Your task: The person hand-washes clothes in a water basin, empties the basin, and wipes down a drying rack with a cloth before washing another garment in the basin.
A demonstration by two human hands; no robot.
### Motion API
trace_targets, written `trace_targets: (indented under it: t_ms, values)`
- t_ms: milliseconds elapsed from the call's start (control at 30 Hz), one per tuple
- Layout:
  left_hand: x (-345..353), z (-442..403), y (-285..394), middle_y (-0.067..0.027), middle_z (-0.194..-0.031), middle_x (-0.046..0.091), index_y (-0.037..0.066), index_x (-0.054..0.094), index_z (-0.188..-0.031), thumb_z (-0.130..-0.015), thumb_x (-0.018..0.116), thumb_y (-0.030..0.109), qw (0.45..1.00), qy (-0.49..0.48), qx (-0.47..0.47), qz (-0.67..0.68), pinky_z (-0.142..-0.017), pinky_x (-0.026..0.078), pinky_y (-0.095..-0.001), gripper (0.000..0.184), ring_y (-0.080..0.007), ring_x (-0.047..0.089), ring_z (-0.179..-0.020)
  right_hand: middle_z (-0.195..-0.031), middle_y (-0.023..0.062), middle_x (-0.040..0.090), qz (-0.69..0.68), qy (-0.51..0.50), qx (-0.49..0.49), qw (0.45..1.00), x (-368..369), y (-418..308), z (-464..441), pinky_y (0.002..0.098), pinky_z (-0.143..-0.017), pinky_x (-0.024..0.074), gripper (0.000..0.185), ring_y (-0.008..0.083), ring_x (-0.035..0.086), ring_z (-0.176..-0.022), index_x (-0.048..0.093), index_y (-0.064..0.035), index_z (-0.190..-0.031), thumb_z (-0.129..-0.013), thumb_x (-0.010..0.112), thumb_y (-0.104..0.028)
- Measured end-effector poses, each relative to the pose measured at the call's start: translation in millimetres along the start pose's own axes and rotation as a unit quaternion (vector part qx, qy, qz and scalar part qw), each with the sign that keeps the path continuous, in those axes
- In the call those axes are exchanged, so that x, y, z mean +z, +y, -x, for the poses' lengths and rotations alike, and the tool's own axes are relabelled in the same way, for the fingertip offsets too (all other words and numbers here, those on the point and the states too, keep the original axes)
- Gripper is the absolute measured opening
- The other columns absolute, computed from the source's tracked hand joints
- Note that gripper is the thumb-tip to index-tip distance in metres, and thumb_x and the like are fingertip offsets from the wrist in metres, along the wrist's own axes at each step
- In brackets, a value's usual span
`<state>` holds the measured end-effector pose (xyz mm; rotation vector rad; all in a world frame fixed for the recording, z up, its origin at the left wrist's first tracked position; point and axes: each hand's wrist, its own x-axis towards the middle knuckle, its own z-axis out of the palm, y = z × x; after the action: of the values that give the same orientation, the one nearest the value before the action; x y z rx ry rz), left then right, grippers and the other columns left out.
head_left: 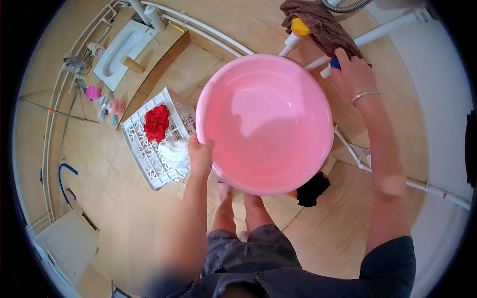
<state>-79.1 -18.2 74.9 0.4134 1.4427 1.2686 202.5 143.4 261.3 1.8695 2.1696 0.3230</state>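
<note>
A large pink basin [258, 124] is held up in front of my body, and what looks like clear water shows inside. My left hand [200, 153] is closed on the basin's left rim, thumb toward the inside. Off to the right, my right hand [354, 74] grips a blue tap handle [335, 63] on the white piping, partly covering it. Beside that tap is a yellow tap handle [300, 27]. Behind both handles hangs a brown cloth [320, 25].
Left of the basin stands an upturned white plastic crate [141, 156] with a red cloth [156, 122] and a white cloth [175, 153] on it. A squat toilet [117, 54] lies beyond. Black cloth [314, 190] is low at right. White pipes [437, 193] run along the wall.
</note>
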Motion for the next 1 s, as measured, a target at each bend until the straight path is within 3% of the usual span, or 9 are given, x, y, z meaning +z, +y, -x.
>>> trace_targets:
  t_ms: [300, 367, 600, 733, 800, 867, 900, 967, 1000]
  values:
    - [9.4, -3.4, -14.1, -0.0092, -0.074, 0.056, -0.003, 0.05, -0.083, -0.063, 0.049, -0.003, 0.993, 0.076, 0.013, -0.093, -0.058, 0.043, -0.0266, 0.02, -0.015, 0.053, -0.065, -0.079, 0.0161, 0.051, -0.17, 0.251, -0.01, 0.953, 31.2, -18.5, 39.0, 0.039, -0.065, 0.0407, 0.038, 0.0303, 0.05, -0.073, 0.041, -0.007, -0.106, -0.073, 0.056, -0.018]
    - [8.0, -4.8, -17.7, -0.0107, -0.071, 0.056, -0.004, 0.051, -0.08, -0.063, 0.051, 0.0, 0.98, 0.084, 0.039, -0.174, -0.059, 0.043, -0.0286, 0.017, -0.017, 0.054, -0.064, -0.085, 0.0156, 0.05, -0.435, 0.116, 0.136, 0.883, 77.7, -42.1, 57.3, 0.0387, -0.069, 0.0389, 0.043, 0.0278, 0.048, -0.078, 0.038, -0.0039, -0.111, -0.074, 0.056, -0.018]
    - [14.0, -1.5, -10.5, -0.0174, -0.069, 0.055, -0.003, 0.05, -0.078, -0.065, 0.052, 0.004, 0.966, 0.104, 0.011, -0.238, -0.058, 0.042, -0.0318, 0.015, -0.0232, 0.055, -0.063, -0.117, 0.0183, 0.037, -0.201, -0.024, 0.072, 0.977, 293.5, -91.8, 34.7, 0.0372, -0.093, 0.0291, 0.045, 0.0293, 0.035, -0.11, 0.037, 0.0005, -0.114, -0.077, 0.049, -0.021]
    - [14.0, -2.4, -9.2, -0.0178, -0.069, 0.053, -0.003, 0.048, -0.077, -0.064, 0.052, 0.004, 0.963, 0.105, 0.001, -0.25, -0.058, 0.042, -0.0326, 0.015, -0.0257, 0.054, -0.063, -0.12, 0.0179, 0.036, -0.205, 0.102, -0.054, 0.972, 292.3, -207.0, 3.3, 0.039, -0.092, 0.0297, 0.042, 0.0306, 0.033, -0.112, 0.034, 0.0006, -0.117, -0.081, 0.044, -0.019]
    - [15.1, -1.2, -6.3, -0.0186, -0.068, 0.051, -0.003, 0.046, -0.075, -0.064, 0.051, 0.004, 0.956, 0.103, 0.006, -0.273, -0.059, 0.041, -0.0342, 0.014, -0.0292, 0.052, -0.064, -0.124, 0.0173, 0.032, -0.753, -0.119, -0.044, 0.645, 292.9, -252.5, 47.3, 0.0413, -0.093, 0.0273, 0.043, 0.0298, 0.029, -0.116, 0.035, 0.0037, -0.116, -0.081, 0.043, -0.02]
    - [14.9, -2.0, -7.8, -0.0188, -0.067, 0.05, -0.002, 0.046, -0.074, -0.064, 0.051, 0.004, 0.954, 0.113, 0.018, -0.276, -0.059, 0.041, -0.035, 0.013, -0.0303, 0.052, -0.063, -0.12, 0.0135, 0.038, -0.426, 0.152, -0.299, 0.84, 280.6, -256.5, 89.8, 0.0428, -0.095, 0.0231, 0.038, 0.0232, 0.029, -0.117, 0.042, -0.0038, -0.111, -0.077, 0.047, -0.02]
    - [15.1, -1.4, -9.2, -0.0189, -0.066, 0.05, -0.002, 0.045, -0.073, -0.064, 0.05, 0.004, 0.952, 0.12, 0.029, -0.281, -0.059, 0.041, -0.0358, 0.013, -0.0315, 0.051, -0.063, -0.12, 0.0135, 0.038, -0.423, 0.154, -0.301, 0.841, 274.2, -242.3, 83.8, 0.0428, -0.095, 0.0231, 0.038, 0.0232, 0.029, -0.117, 0.042, -0.0038, -0.111, -0.077, 0.047, -0.02]
    - [14.7, -2.1, -10.5, -0.019, -0.067, 0.05, -0.002, 0.045, -0.074, -0.064, 0.05, 0.004, 0.951, 0.114, 0.03, -0.285, -0.059, 0.041, -0.0363, 0.013, -0.0315, 0.052, -0.064, -0.119, 0.0116, 0.04, -0.297, -0.158, -0.548, 0.766, 247.1, -185.5, 59.0, 0.043, -0.095, 0.0216, 0.041, 0.0211, 0.032, -0.115, 0.042, -0.0054, -0.112, -0.074, 0.05, -0.017]
    - [14.1, -3.0, -11.3, -0.0191, -0.069, 0.051, -0.002, 0.046, -0.074, -0.064, 0.05, 0.004, 0.949, 0.111, 0.03, -0.294, -0.059, 0.041, -0.0367, 0.013, -0.0316, 0.052, -0.064, -0.12, 0.0102, 0.039, -0.19, -0.177, -0.493, 0.831, 226.8, -170.6, 31.0, 0.0431, -0.096, 0.0206, 0.042, 0.0208, 0.031, -0.115, 0.041, -0.0043, -0.113, -0.074, 0.049, -0.018]
